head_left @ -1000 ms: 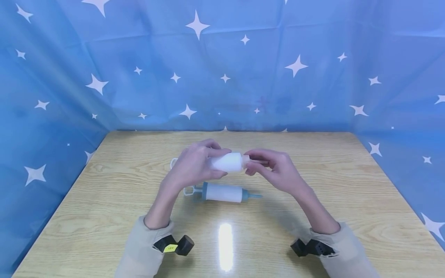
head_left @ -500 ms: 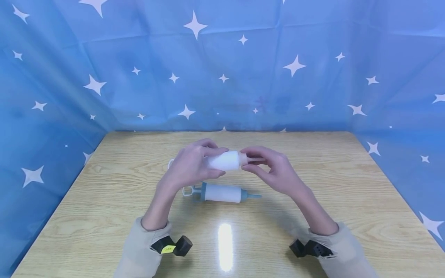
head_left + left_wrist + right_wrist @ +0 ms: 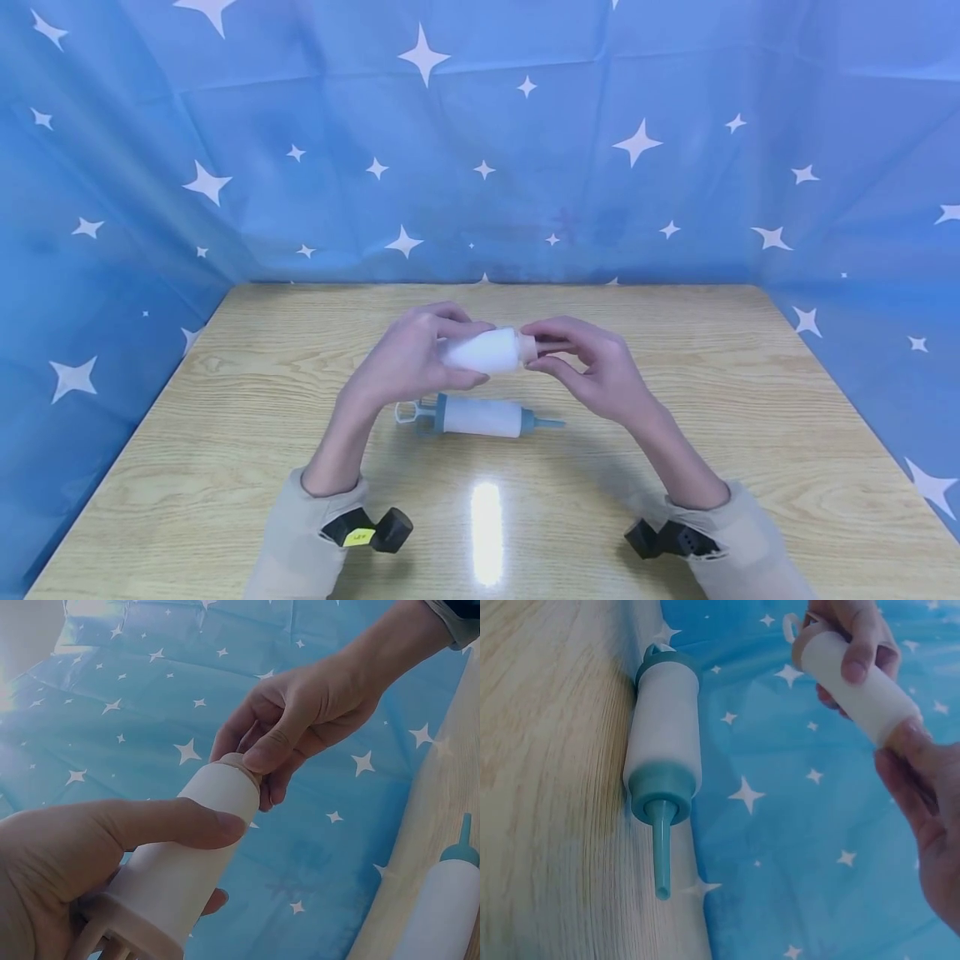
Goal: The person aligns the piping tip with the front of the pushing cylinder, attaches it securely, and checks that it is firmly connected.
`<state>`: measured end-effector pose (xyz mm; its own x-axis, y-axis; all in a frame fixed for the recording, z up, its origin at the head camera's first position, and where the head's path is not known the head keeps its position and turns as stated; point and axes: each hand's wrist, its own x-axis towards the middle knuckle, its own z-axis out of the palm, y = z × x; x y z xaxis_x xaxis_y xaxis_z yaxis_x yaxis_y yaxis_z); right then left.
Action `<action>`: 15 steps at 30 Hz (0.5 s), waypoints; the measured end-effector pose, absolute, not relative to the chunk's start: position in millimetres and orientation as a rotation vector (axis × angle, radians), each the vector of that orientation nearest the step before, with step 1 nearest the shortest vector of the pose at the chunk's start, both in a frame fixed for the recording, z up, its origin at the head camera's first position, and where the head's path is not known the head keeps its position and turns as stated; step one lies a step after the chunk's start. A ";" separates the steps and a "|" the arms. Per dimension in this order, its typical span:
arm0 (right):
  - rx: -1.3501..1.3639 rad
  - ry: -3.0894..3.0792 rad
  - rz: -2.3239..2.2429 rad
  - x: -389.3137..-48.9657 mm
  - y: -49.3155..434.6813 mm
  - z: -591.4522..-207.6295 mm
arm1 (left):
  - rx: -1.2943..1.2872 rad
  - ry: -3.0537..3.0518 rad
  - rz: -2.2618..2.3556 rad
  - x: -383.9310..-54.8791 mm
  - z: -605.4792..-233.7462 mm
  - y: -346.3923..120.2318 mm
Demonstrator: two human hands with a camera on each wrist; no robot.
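In the head view my left hand (image 3: 408,354) grips the white barrel of a large plastic syringe (image 3: 486,352), held sideways above the table. Its thumb lies along the barrel in the left wrist view, close to the beige flange (image 3: 139,930) at the handle end. My right hand (image 3: 592,367) pinches the syringe's beige end cap (image 3: 528,348) between thumb and fingers, and a thin nozzle runs back under the palm. A second syringe (image 3: 482,417), white with teal ends, lies on the table just nearer to me, its teal nozzle (image 3: 661,847) pointing right in the head view.
The wooden table (image 3: 225,450) reaches back to a blue curtain (image 3: 480,150) with white stars, which also hangs at both sides. A bright light reflection (image 3: 487,533) shows at the table's front. Each sleeve carries a black wrist camera (image 3: 367,530).
Both hands and the held syringe shift only slightly. The right fingers have adjusted a little around the end cap. The teal-ended syringe stays where it lies.
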<state>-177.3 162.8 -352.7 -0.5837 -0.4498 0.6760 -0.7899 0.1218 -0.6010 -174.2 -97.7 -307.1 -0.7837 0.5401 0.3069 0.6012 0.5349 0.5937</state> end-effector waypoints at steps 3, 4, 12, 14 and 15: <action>1.183 -2.086 1.421 -177.3 164.2 -353.5 | -0.990 -2.680 -1.015 -173.4 -307.7 -95.6; 1.171 -2.092 1.414 -177.1 164.6 -353.8 | -0.989 -2.678 -0.985 -172.9 -307.7 -94.7; 1.025 -2.270 1.409 -174.3 165.4 -354.1 | -0.999 -2.618 -0.759 -169.2 -308.4 -88.2; 1.007 -2.323 1.391 -174.6 165.4 -352.7 | -0.989 -2.627 -0.730 -168.7 -307.9 -87.9; 1.006 -2.337 1.393 -175.0 165.4 -351.9 | -0.980 -2.637 -0.718 -168.9 -308.0 -88.0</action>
<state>-175.0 165.4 -351.9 -0.7342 -0.4362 0.5203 -0.6651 0.3083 -0.6801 -168.9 -88.0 -308.0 -0.7471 0.5461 0.3790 0.6629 0.6547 0.3634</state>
